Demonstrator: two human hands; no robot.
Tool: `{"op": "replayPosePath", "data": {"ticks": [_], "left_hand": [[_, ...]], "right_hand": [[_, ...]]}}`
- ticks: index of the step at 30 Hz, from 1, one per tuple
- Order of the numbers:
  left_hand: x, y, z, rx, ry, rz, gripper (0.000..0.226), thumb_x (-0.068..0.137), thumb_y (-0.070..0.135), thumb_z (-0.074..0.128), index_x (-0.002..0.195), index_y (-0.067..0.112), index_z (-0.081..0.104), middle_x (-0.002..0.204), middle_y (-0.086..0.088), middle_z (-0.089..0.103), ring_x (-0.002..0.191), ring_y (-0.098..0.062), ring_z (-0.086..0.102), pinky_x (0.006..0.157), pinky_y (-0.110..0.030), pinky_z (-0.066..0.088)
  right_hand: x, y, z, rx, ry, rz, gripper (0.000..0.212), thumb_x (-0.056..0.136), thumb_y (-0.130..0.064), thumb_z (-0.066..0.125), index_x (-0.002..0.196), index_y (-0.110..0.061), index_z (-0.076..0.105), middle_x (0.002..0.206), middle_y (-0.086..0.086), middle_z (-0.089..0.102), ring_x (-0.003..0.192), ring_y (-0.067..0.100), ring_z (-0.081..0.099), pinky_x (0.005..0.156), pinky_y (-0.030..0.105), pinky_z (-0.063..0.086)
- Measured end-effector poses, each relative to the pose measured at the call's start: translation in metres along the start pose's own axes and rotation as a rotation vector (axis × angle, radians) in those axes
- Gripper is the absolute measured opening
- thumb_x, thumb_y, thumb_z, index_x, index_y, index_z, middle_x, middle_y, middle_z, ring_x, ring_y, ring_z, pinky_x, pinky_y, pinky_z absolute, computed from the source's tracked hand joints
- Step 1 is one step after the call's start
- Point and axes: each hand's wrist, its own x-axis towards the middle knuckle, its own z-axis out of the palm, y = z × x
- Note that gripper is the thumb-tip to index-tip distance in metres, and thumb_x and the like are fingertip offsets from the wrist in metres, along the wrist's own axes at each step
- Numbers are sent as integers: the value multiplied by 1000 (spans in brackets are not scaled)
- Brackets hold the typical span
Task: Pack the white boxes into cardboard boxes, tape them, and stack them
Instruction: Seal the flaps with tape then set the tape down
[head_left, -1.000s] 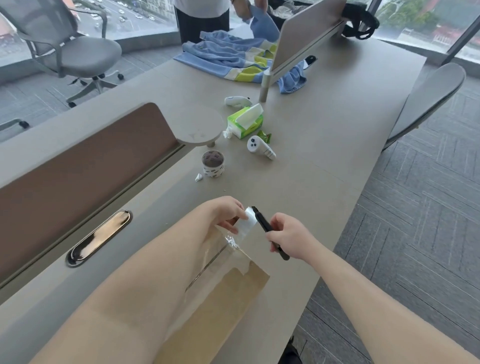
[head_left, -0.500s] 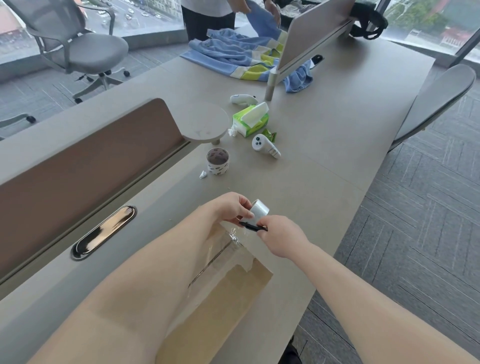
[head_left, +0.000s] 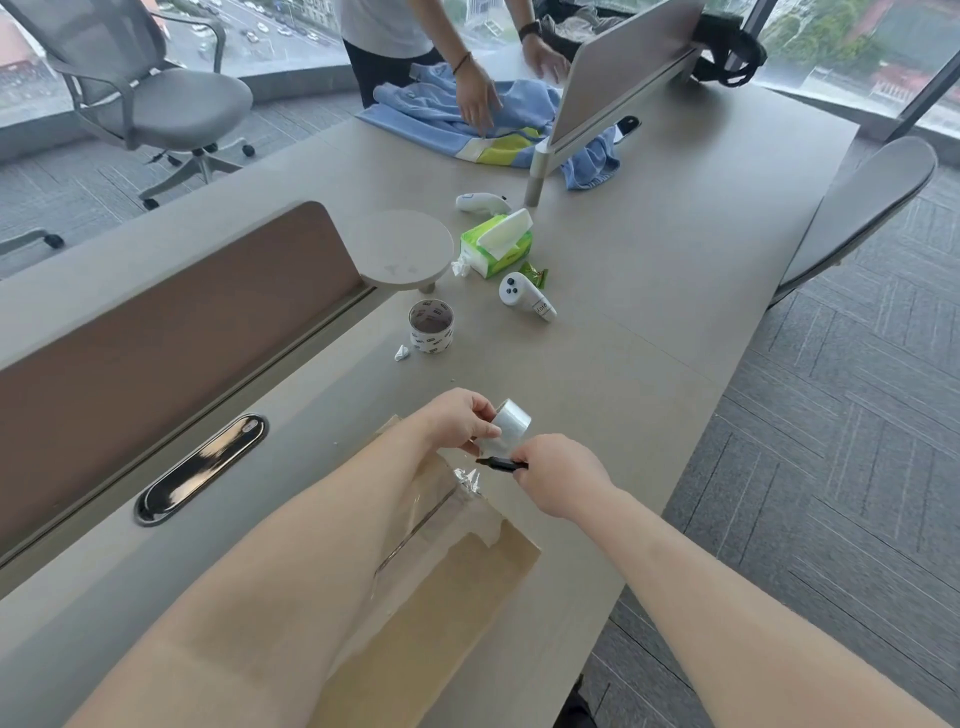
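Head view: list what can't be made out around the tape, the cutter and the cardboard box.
1. Cardboard box: head view; left forearm covers its left side, the bottom edge cuts its near end; contents unseen.
2. Black cutter: right hand wraps its handle; tip too small to tell if it touches tape.
3. Clear tape roll: left hand fingers cover its near side.
4. Spare tape roll: printing too small to read.

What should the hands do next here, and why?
Probably draw the black cutter in the right hand across the clear strip: the left hand holds the tape roll just beyond the cardboard box, tape is already laid along its seam, and the blade sits at the strip.
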Motion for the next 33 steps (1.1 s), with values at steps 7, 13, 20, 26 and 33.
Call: {"op": "replayPosePath", "data": {"ticks": [7, 13, 20, 26, 33], "left_hand": [[-1, 4, 0, -19, 116, 17, 7, 91, -1, 66, 96, -1, 62, 93, -14, 56, 70, -23, 60, 63, -25, 60], [9, 9, 9, 153, 203, 25, 6, 90, 11, 69, 90, 10, 64, 82, -2, 60, 64, -20, 63, 75, -34, 58], [24, 8, 23, 371, 234, -3, 7, 89, 18, 67, 91, 12, 66, 90, -10, 70, 82, -30, 68, 82, -45, 57], [32, 12, 32, 476, 233, -36, 11, 92, 22, 66, 99, 14, 65, 94, -3, 67, 88, -25, 67, 80, -38, 53], [37, 20, 38, 511, 237, -61, 12, 92, 19, 64, 98, 9, 64, 97, -8, 67, 90, -28, 66, 78, -39, 52]], "right_hand": [[3, 40, 7, 128, -70, 161, 20, 91, -16, 48, 89, -17, 68, 80, 5, 67, 72, 27, 64, 54, 28, 42], [27, 55, 32, 571, 26, 331, 12, 90, -16, 50, 95, -17, 61, 84, -2, 73, 72, 18, 61, 62, 30, 47], [69, 67, 65, 884, 114, 493, 11, 91, -24, 64, 94, -15, 69, 74, -1, 62, 62, 16, 54, 55, 26, 40], [94, 82, 80, 889, 105, 506, 9, 90, -25, 64, 90, -20, 71, 77, -1, 67, 69, 22, 62, 70, 35, 56], [96, 100, 88, 792, 85, 423, 31, 92, -23, 60, 122, -21, 63, 117, -1, 66, 100, 21, 63, 80, 30, 49]]}}
